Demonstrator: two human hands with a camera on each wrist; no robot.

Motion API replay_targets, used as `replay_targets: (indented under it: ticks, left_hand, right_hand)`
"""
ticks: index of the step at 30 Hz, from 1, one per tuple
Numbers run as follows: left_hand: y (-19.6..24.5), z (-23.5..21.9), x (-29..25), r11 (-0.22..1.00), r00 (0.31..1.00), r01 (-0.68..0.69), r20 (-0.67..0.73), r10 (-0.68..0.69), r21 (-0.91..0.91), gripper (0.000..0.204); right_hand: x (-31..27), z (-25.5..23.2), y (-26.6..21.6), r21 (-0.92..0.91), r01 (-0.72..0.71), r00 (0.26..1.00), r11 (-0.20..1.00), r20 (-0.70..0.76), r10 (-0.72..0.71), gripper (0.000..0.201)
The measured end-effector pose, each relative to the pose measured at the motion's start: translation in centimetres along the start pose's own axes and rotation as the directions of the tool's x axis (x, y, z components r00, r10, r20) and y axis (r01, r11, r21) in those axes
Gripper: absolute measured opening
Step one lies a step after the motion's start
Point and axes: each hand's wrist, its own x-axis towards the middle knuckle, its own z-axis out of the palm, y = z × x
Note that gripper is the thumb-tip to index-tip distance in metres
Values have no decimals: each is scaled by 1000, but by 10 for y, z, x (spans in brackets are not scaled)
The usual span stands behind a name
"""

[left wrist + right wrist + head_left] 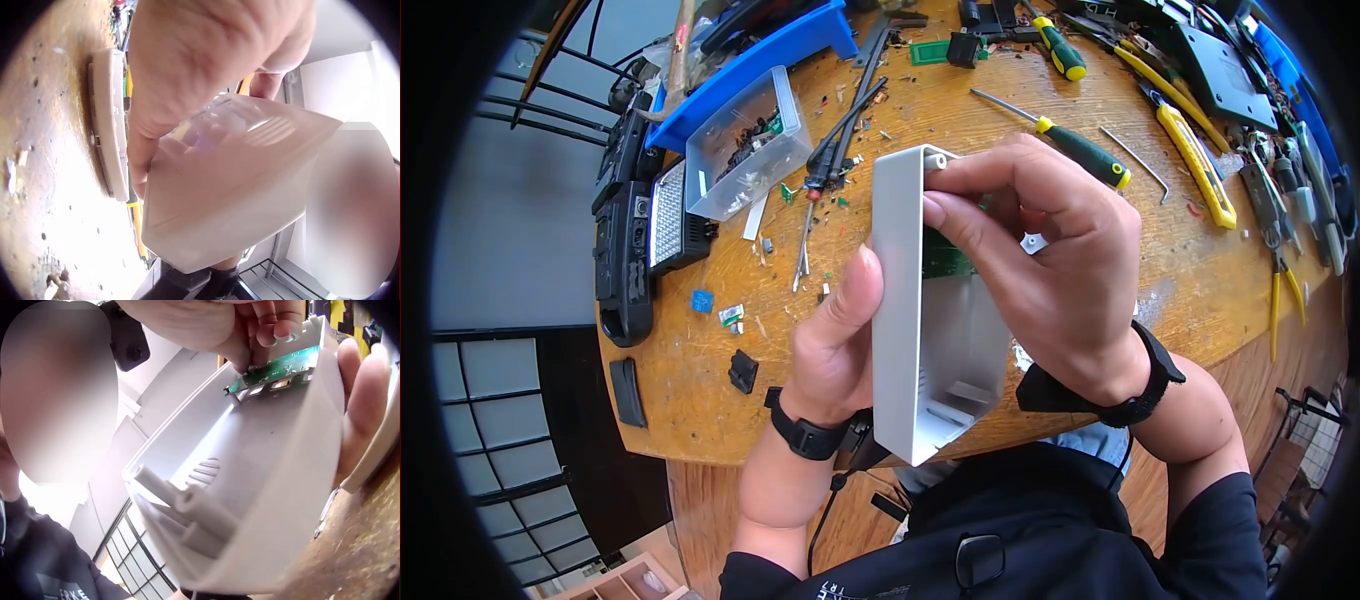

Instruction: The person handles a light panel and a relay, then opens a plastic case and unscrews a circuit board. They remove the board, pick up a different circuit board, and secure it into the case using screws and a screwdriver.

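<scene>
My left hand holds a light grey plastic housing up on its side over the bench, its thumb along the outer wall. In the right wrist view the hollow inside faces the camera, with screw posts at the near end and vent slots in the wall. A green circuit board sits inside toward the far end. My right hand reaches into that end with curled fingers, and its thumb and fingertips pinch the board at its edge. The left wrist view shows the housing's outer back.
Another pale plastic shell lies on the bench. A clear bin of small parts stands at the left, beside a blue tray. Beyond the right hand lie a green screwdriver, a yellow cutter and pliers. Scraps litter the wood.
</scene>
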Motion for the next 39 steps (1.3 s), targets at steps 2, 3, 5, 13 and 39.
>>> replay_targets:
  ticks: [2,3,5,13,39]
  left_hand:
    - [-1,3,1,997,1000,-24,13,23,70,74]
    - [-1,5,2,995,999,-31,17,30,92,75]
    - [-2,5,3,988,999,-53,9,52,143,77]
    - [-6,3,8,967,991,-134,21,132,216,85]
    - [-7,7,12,901,961,-268,30,274,342,99]
  right_hand:
    - [-2,-1,-2,52,-81,996,995,28,79,10]
    - [-2,-2,-4,67,-121,992,990,55,118,10]
    - [0,-4,-7,80,-164,984,983,84,157,10]
    - [7,-14,-13,294,-446,887,845,271,374,15]
    - [2,-13,-15,401,-446,891,800,283,354,16]
